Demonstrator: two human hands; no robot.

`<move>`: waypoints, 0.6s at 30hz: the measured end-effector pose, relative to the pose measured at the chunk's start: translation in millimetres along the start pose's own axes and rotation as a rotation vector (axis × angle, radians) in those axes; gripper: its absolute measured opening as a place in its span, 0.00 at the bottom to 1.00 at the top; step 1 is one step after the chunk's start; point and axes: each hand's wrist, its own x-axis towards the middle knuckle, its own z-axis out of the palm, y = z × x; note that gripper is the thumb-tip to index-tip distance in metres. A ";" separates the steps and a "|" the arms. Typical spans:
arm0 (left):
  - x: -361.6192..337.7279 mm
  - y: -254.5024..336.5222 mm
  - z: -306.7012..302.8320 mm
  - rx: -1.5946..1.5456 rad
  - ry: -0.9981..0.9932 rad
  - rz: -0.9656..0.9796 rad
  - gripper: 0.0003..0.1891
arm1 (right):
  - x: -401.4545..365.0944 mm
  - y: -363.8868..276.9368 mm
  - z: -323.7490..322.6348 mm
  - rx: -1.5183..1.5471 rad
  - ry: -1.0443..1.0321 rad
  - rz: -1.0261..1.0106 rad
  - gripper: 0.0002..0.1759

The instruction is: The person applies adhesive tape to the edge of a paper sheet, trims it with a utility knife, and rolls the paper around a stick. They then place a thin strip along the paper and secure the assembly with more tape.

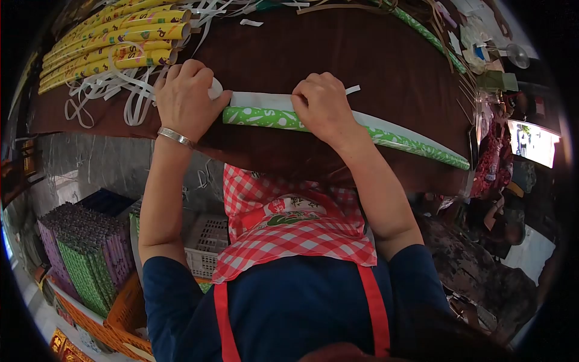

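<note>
A long green wrapping paper roll with white and green prints lies across the dark brown table in front of me. A white band runs along its far side. My right hand has its fingers curled down on the white band and the roll, near the middle. At the roll's left end, my left hand is closed with a white rounded thing showing beside its thumb; most of that thing is hidden. A narrow white strip sticks out past my right hand.
Yellow printed paper rolls are piled at the back left, with tangled white strips beside them. Another green roll lies at the back right. Below left, an orange crate stands near bundled green and purple rolls.
</note>
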 end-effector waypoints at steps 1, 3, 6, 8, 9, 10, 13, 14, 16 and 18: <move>-0.1 0.0 0.2 0.002 0.004 0.002 0.14 | 0.0 0.3 -0.1 0.002 0.004 0.005 0.04; 0.0 0.7 -0.4 0.004 -0.001 -0.002 0.14 | 0.1 0.6 -0.1 0.004 0.008 0.008 0.04; 0.0 0.6 -0.5 0.007 -0.009 -0.008 0.14 | -1.3 0.9 0.8 0.009 0.010 0.000 0.02; -0.3 0.5 -0.7 0.009 -0.014 -0.007 0.14 | -2.1 0.6 2.0 0.034 0.080 -0.014 0.04; -0.3 0.9 -0.9 0.009 -0.017 -0.013 0.14 | -2.7 0.6 2.6 0.035 0.080 -0.015 0.04; -0.2 1.1 -1.1 0.008 -0.020 -0.017 0.14 | -3.5 0.7 2.9 0.035 0.105 -0.045 0.06; -0.3 0.4 -0.7 0.007 -0.025 -0.013 0.14 | -5.4 -3.4 -1.1 0.037 0.119 -0.087 0.10; -0.4 0.3 -0.3 0.006 -0.026 -0.013 0.14 | -5.6 -4.7 -2.3 0.040 0.108 -0.099 0.11; -0.4 0.3 0.4 -0.002 -0.020 -0.017 0.14 | -6.2 -5.0 -1.8 0.056 0.098 -0.107 0.12; -0.4 0.6 0.2 0.004 -0.024 -0.015 0.14 | -7.6 -4.2 -1.4 0.071 0.090 -0.116 0.13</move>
